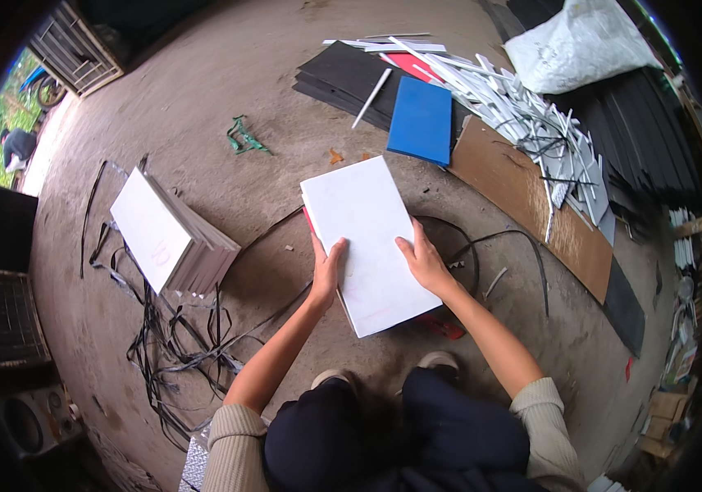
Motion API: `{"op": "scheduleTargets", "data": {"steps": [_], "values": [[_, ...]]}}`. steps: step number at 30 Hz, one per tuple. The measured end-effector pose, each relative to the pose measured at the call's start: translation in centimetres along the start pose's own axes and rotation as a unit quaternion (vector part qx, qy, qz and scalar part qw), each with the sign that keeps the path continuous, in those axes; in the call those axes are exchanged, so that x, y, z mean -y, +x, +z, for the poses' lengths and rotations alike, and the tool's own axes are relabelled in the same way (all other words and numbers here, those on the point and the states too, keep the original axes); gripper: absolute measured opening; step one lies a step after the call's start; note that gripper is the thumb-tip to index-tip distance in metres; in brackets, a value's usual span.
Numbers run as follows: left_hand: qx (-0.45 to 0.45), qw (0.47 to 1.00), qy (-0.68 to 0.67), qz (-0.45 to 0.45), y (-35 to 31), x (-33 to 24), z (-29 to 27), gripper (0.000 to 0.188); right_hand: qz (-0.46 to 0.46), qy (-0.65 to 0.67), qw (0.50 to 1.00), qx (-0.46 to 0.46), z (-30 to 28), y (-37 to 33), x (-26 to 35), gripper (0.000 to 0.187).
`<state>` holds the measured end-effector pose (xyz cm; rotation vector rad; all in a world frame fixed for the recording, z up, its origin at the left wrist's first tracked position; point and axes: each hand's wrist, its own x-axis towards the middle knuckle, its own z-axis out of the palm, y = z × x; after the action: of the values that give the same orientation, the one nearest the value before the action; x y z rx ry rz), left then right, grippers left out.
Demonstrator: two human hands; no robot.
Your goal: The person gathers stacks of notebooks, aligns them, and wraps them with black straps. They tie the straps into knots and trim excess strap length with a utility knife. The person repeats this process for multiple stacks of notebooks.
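Note:
Between my two hands is a stack of rectangular boards, with a white board (363,238) on top and a strip of red showing at its left edge. My left hand (328,266) grips the left long side, its thumb over the top face. Opposite it, my right hand (426,261) holds the right side with the thumb on the white surface. The fingers beneath are hidden. To the left, a tall pile of similar boards (154,234) stands on the floor, slightly fanned. A blue board (421,120) lies beyond my right hand.
Tangled black straps (179,344) spread over the floor (203,74) at the left. White offcut strips (523,115) lie heaped on a brown board (531,209) at the right, near black sheets (347,78) and a white sack (581,49). Green strapping (244,138) lies ahead. A speaker (35,422) is at lower left.

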<state>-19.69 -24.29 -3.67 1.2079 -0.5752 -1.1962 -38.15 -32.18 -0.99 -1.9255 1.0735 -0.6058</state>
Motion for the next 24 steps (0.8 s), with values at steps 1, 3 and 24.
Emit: {"op": "scheduleTargets", "data": {"steps": [1, 3, 24], "values": [[-0.003, 1.000, 0.008, 0.008, 0.1, 0.0, 0.0, 0.064, -0.004, 0.004, 1.000, 0.001, 0.0, 0.1, -0.2, 0.058], [0.001, 1.000, 0.015, 0.011, 0.1, 0.1, 0.1, 0.060, -0.001, -0.019, 1.000, -0.009, 0.0, 0.0, -0.6, 0.057], [0.097, 0.878, 0.463, 0.076, 0.2, -3.9, -0.2, 0.086, 0.009, -0.343, 0.935, -0.088, -4.7, 2.5, -14.5, 0.028]]}}
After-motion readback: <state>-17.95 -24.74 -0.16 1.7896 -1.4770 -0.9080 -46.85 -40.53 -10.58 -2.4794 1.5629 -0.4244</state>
